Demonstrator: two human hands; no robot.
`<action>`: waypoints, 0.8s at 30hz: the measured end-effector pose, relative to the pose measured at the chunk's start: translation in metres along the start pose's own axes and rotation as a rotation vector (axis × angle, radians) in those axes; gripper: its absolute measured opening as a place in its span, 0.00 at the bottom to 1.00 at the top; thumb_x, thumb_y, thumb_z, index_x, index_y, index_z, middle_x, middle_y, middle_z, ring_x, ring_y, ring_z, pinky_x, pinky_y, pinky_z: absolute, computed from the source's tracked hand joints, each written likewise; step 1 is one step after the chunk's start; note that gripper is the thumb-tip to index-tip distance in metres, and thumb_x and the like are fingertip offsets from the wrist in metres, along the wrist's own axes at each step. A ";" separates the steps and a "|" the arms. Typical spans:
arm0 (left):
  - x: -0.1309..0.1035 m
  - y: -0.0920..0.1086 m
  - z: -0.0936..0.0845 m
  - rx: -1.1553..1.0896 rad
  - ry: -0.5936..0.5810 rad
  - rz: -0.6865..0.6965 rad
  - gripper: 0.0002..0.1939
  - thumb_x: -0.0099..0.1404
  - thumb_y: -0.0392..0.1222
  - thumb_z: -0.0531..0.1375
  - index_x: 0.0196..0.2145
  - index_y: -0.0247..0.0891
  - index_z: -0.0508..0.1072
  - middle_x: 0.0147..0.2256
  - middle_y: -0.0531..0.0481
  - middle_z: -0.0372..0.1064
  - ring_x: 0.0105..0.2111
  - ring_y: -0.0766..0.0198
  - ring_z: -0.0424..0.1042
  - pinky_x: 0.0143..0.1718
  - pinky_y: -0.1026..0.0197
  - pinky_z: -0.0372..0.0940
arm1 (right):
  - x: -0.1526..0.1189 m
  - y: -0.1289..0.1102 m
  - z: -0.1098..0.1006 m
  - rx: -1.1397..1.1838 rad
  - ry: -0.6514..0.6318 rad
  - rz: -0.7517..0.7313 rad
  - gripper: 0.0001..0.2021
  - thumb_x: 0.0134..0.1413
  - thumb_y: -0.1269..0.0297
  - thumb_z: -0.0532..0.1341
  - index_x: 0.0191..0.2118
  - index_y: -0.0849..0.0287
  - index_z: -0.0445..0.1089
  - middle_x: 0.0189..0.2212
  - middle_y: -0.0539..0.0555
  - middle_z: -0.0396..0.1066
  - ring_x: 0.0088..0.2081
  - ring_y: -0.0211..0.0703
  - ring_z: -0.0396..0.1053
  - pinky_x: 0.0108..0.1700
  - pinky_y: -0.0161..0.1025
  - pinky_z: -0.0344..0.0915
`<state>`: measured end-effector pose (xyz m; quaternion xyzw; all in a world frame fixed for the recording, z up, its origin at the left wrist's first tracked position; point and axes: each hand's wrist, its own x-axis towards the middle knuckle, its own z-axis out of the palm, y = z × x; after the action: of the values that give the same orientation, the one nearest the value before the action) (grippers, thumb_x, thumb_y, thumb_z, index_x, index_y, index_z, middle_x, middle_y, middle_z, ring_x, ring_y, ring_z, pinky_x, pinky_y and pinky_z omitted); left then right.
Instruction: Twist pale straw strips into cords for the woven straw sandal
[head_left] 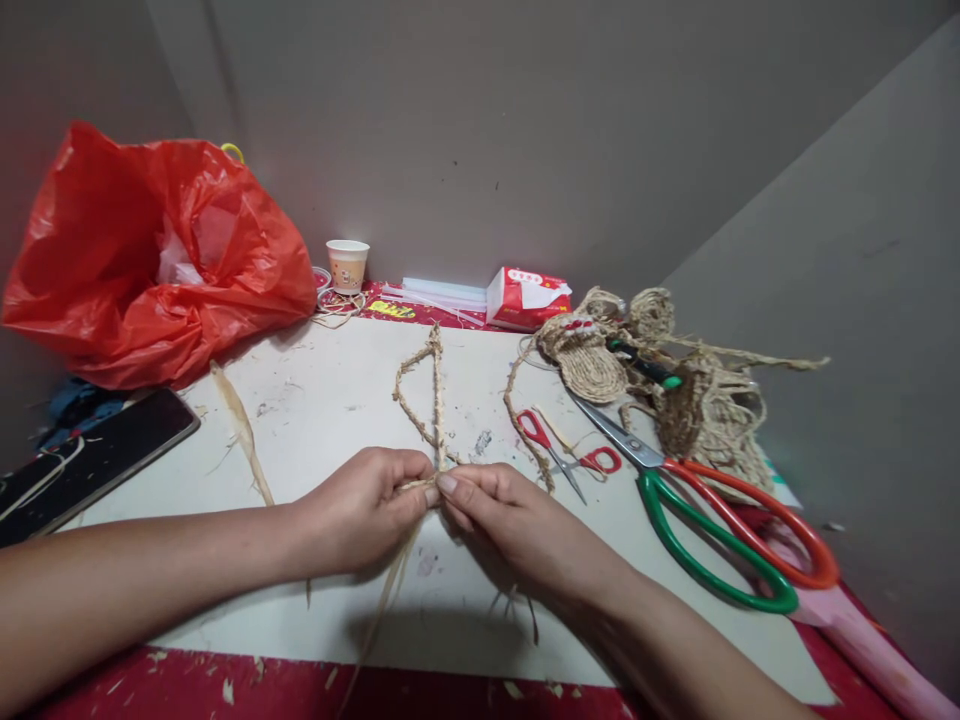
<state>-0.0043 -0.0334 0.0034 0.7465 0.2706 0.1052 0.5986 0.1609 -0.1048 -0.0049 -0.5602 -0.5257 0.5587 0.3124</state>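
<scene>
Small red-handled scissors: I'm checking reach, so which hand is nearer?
Right. The right hand is just left of the small scissors; the left hand is farther left.

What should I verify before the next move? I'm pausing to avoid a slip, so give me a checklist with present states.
1. Left hand pinching the fibre cord: ok, thumb and fingers are closed on it.
2. Right hand gripping beside it: ok, thumb and fingers are closed at the same spot.
3. Strands lying properly at the pinch: cannot tell, the hands cover them.
4. Small scissors and large scissors apart from the hands: ok, both lie to the right.
5. White sheet free of scraps: not ok, a loose fibre strip and small bits lie on it.
</scene>
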 end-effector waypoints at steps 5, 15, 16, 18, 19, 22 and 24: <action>-0.006 -0.002 -0.006 0.517 0.037 0.112 0.13 0.66 0.39 0.48 0.25 0.37 0.64 0.21 0.56 0.58 0.22 0.70 0.56 0.26 0.66 0.51 | -0.002 0.004 0.018 0.150 0.182 0.061 0.20 0.60 0.55 0.52 0.19 0.58 0.57 0.13 0.43 0.47 0.17 0.32 0.42 0.20 0.32 0.43; -0.024 -0.001 0.018 1.208 -0.087 0.264 0.11 0.61 0.31 0.48 0.40 0.34 0.67 0.31 0.43 0.71 0.24 0.60 0.68 0.23 0.62 0.57 | -0.004 0.001 0.040 0.492 0.204 0.104 0.19 0.58 0.54 0.55 0.19 0.58 0.56 0.10 0.42 0.48 0.14 0.29 0.40 0.16 0.33 0.37; -0.026 -0.003 0.021 1.217 -0.102 0.286 0.12 0.60 0.31 0.49 0.41 0.34 0.66 0.32 0.42 0.71 0.26 0.59 0.69 0.24 0.61 0.58 | -0.004 0.002 0.041 0.507 0.200 0.109 0.19 0.58 0.54 0.55 0.21 0.59 0.59 0.11 0.42 0.49 0.14 0.29 0.40 0.16 0.33 0.37; -0.033 -0.004 0.027 1.218 -0.129 0.333 0.13 0.58 0.31 0.51 0.41 0.34 0.66 0.32 0.43 0.71 0.26 0.58 0.69 0.24 0.60 0.59 | -0.005 0.004 0.041 0.521 0.216 0.124 0.16 0.57 0.54 0.56 0.24 0.60 0.63 0.11 0.41 0.49 0.14 0.28 0.40 0.16 0.32 0.38; -0.036 -0.004 0.029 1.212 -0.145 0.360 0.12 0.57 0.31 0.52 0.39 0.34 0.67 0.30 0.43 0.70 0.25 0.59 0.68 0.23 0.60 0.58 | -0.005 0.006 0.041 0.533 0.226 0.137 0.16 0.57 0.54 0.56 0.26 0.60 0.64 0.11 0.40 0.48 0.14 0.28 0.40 0.16 0.31 0.38; -0.046 0.007 0.025 1.102 -0.200 0.399 0.04 0.57 0.34 0.54 0.30 0.36 0.67 0.24 0.47 0.68 0.20 0.63 0.64 0.22 0.61 0.56 | -0.006 0.008 0.038 0.609 0.221 0.166 0.15 0.55 0.52 0.58 0.26 0.59 0.62 0.10 0.38 0.44 0.14 0.27 0.36 0.16 0.29 0.35; -0.045 0.020 0.013 0.899 -0.135 0.383 0.06 0.60 0.38 0.53 0.26 0.38 0.67 0.23 0.49 0.67 0.20 0.66 0.62 0.23 0.62 0.55 | -0.007 0.007 0.035 0.659 0.185 0.167 0.16 0.53 0.52 0.59 0.25 0.59 0.60 0.10 0.37 0.42 0.14 0.27 0.34 0.16 0.29 0.33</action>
<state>-0.0301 -0.0710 0.0267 0.9724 0.1079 0.0374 0.2033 0.1304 -0.1213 -0.0162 -0.5187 -0.2389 0.6688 0.4759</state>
